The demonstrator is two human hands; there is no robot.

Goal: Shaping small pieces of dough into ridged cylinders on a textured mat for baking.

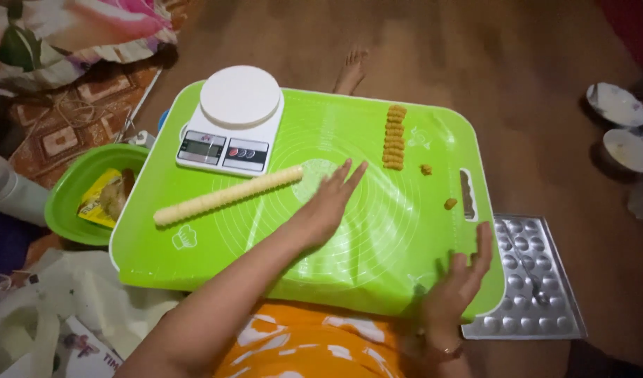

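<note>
The long ridged dough roll (228, 195) lies slanted across the green mat (377, 231), its upper end just beside my left hand (328, 206), which rests flat with fingers spread, gripping nothing. I judge a careless sweep of that palm could flatten or snap the roll, or push it into the scale (230, 122). My right hand (458, 283) sits loose at the mat's near edge, well apart from the roll, beside the dimpled metal tray (538, 280).

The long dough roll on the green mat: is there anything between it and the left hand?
Nothing visible. The left hand lies flat on the green mat, fingertips just right of the dough roll end, bare mat between. The kitchen scale stands behind the roll, not between.
</note>
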